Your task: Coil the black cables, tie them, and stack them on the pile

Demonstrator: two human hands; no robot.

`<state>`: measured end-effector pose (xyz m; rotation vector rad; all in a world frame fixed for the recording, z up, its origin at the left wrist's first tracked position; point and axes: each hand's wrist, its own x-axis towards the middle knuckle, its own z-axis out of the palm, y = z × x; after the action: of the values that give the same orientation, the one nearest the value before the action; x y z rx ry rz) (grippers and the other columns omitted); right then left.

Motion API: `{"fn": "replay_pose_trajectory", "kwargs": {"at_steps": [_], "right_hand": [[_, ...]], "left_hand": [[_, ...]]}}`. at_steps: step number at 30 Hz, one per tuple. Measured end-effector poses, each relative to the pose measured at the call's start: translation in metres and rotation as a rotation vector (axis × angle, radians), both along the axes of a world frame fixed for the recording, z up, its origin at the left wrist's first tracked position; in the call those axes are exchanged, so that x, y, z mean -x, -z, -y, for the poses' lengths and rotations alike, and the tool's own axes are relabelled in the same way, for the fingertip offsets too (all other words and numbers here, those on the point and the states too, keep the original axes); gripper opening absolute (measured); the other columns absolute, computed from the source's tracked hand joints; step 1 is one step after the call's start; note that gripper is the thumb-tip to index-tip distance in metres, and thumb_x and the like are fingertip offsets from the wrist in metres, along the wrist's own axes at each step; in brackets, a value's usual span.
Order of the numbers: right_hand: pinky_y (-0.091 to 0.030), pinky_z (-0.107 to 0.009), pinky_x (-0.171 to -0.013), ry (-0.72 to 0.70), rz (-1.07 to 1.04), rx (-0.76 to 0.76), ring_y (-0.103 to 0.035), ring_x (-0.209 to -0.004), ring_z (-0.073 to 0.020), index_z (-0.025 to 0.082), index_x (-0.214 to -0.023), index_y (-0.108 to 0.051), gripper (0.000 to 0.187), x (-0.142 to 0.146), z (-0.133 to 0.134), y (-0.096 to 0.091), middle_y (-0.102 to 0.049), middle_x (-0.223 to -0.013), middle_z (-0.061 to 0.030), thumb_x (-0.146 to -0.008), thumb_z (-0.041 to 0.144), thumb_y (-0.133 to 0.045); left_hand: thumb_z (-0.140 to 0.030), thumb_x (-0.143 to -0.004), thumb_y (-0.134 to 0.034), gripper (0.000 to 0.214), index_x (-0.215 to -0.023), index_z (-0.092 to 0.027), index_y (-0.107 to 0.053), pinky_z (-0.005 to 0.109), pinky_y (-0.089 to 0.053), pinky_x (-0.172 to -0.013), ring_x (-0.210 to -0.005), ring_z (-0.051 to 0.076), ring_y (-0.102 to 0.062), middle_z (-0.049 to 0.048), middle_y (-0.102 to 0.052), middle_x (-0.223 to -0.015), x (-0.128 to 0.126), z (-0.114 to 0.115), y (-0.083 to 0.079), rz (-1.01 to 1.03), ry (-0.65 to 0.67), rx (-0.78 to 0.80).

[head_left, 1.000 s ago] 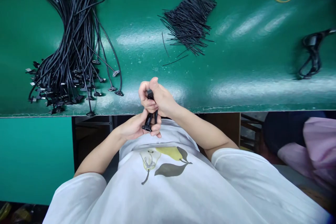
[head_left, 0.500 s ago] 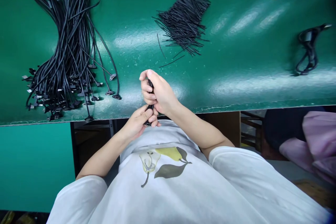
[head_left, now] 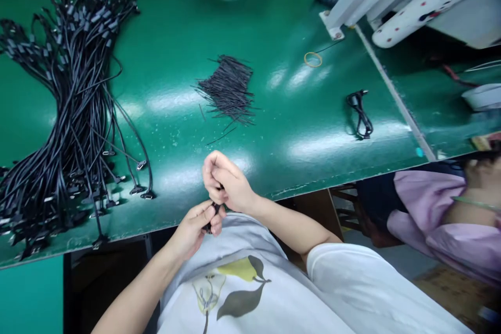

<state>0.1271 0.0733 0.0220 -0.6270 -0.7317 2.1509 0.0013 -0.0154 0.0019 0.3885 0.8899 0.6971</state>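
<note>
Head view, so here's where things stand: both hands are on 1 small dark piece, a black cable (head_left: 215,208) by the look of it, right at the table (head_left: 274,162) edge. Left hand (head_left: 195,227) is pinching the lower end, thumb on top. Right hand (head_left: 231,183) sits just above it with its fingers curled in tight; a bit of black peeks out between them, so I read that as gripping too, but most of the piece is covered and I can't tell what the fingertips are doing.

My guess at the step: the cable is being worked by the fingers, left hand steadying, right hand doing the fiddly part. If so, the next move calls for the left pinch to hold firm while the right fingers get a clean hold, without the piece slipping.

Straight ahead of the right hand is a heap of thin black strips (head_left: 229,88), with a few strays on the near side. Big pile of loose cables (head_left: 72,109) is left of the left hand. Off to the right of the right hand there's 1 folded cable (head_left: 356,102), well apart from everything, plus a yellow ring (head_left: 313,66) farther out.
</note>
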Motion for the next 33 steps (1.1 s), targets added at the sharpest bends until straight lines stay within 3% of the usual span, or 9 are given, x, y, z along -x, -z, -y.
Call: {"fn": "replay_pose_trajectory", "kwargs": {"at_steps": [7, 11, 13, 16, 18, 22, 25, 29, 33], "right_hand": [[-0.024, -0.017, -0.038, 0.261, 0.170, -0.231, -0.024, -0.039, -0.0043, 0.020, -0.085, -0.050, 0.028, 0.004, 0.007, 0.015, -0.034, -0.052, 0.0105, -0.091, 0.047, -0.048], [-0.037, -0.022, -0.049, 0.010, 0.481, -0.487, -0.041, -0.043, -0.0080, 0.019, -0.088, -0.059, 0.035, -0.005, -0.009, 0.014, -0.041, -0.050, 0.0075, -0.097, 0.047, -0.040], [-0.044, -0.025, -0.062, -0.043, 0.663, -0.645, -0.053, -0.055, -0.0103, 0.019, -0.086, -0.062, 0.033, -0.019, -0.042, 0.010, -0.052, -0.058, 0.0036, -0.097, 0.042, -0.042], [-0.045, -0.031, -0.084, 0.345, 1.126, -0.879, -0.061, -0.088, -0.0166, 0.017, -0.088, -0.065, 0.027, -0.045, -0.120, 0.007, -0.065, -0.092, -0.0066, -0.096, 0.035, -0.046], [-0.043, -0.035, -0.090, 0.494, 1.496, -0.895, -0.056, -0.105, -0.0222, 0.016, -0.104, -0.065, 0.025, -0.057, -0.172, 0.011, -0.061, -0.114, -0.0134, -0.097, 0.030, -0.045], [-0.042, -0.038, -0.086, 0.297, 1.876, -0.932, -0.053, -0.104, -0.0269, 0.009, -0.106, -0.064, 0.025, -0.063, -0.228, 0.026, -0.058, -0.114, -0.0194, -0.094, 0.019, -0.044], [-0.041, -0.037, -0.085, 0.371, 1.916, -1.004, -0.051, -0.104, -0.0275, 0.009, -0.109, -0.062, 0.029, -0.064, -0.224, 0.025, -0.057, -0.115, -0.0200, -0.096, 0.017, -0.038], [-0.040, -0.035, -0.085, 0.476, 1.737, -1.031, -0.053, -0.098, -0.0232, 0.013, -0.105, -0.061, 0.025, -0.059, -0.177, 0.009, -0.059, -0.110, -0.0155, -0.097, 0.022, -0.039], [-0.041, -0.027, -0.075, 0.195, 1.164, -0.923, -0.053, -0.077, -0.0145, 0.017, -0.085, -0.060, 0.018, -0.030, -0.086, 0.008, -0.061, -0.085, -0.0035, -0.093, 0.029, -0.050]], "left_hand": [[-0.055, -0.094, -0.045, 0.038, -0.091, -0.019, -0.053, 0.027, -0.035, -0.063, -0.061, 0.013, -0.045, -0.0024, -0.050, -0.067, 0.000, -0.017, -0.001, -0.495, 0.178, -0.376], [-0.053, -0.093, -0.047, 0.038, -0.084, -0.018, -0.059, 0.028, -0.033, -0.062, -0.057, 0.014, -0.045, -0.0013, -0.052, -0.061, 0.006, -0.019, 0.002, -0.682, 0.258, -0.414], [-0.056, -0.091, -0.050, 0.041, -0.083, -0.017, -0.060, 0.027, -0.033, -0.058, -0.054, 0.013, -0.043, -0.0025, -0.048, -0.058, 0.009, -0.019, 0.004, -0.586, 0.192, -0.326], [-0.060, -0.082, -0.063, 0.044, -0.082, -0.016, -0.058, 0.024, -0.030, -0.051, -0.051, 0.009, -0.038, -0.0053, -0.040, -0.058, 0.013, -0.021, 0.005, -0.381, -0.057, -0.157], [-0.058, -0.076, -0.071, 0.045, -0.081, -0.015, -0.057, 0.022, -0.027, -0.048, -0.050, 0.007, -0.034, -0.0060, -0.037, -0.059, 0.014, -0.024, 0.003, -0.279, -0.173, -0.088], [-0.054, -0.073, -0.076, 0.045, -0.083, -0.013, -0.060, 0.021, -0.029, -0.048, -0.051, 0.006, -0.035, -0.0042, -0.043, -0.062, 0.018, -0.024, -0.001, -0.212, -0.203, -0.060], [-0.052, -0.074, -0.076, 0.043, -0.084, -0.013, -0.062, 0.021, -0.030, -0.049, -0.051, 0.006, -0.036, -0.0042, -0.044, -0.062, 0.022, -0.022, -0.003, -0.215, -0.244, -0.092], [-0.050, -0.076, -0.075, 0.041, -0.085, -0.012, -0.062, 0.020, -0.029, -0.047, -0.049, 0.005, -0.035, -0.0056, -0.041, -0.059, 0.021, -0.024, -0.011, -0.175, -0.273, -0.115], [-0.046, -0.078, -0.075, 0.041, -0.104, -0.018, -0.059, 0.019, -0.028, -0.046, -0.046, 0.005, -0.035, -0.0074, -0.042, -0.058, 0.015, -0.031, -0.023, -0.097, -0.280, -0.156]]}}
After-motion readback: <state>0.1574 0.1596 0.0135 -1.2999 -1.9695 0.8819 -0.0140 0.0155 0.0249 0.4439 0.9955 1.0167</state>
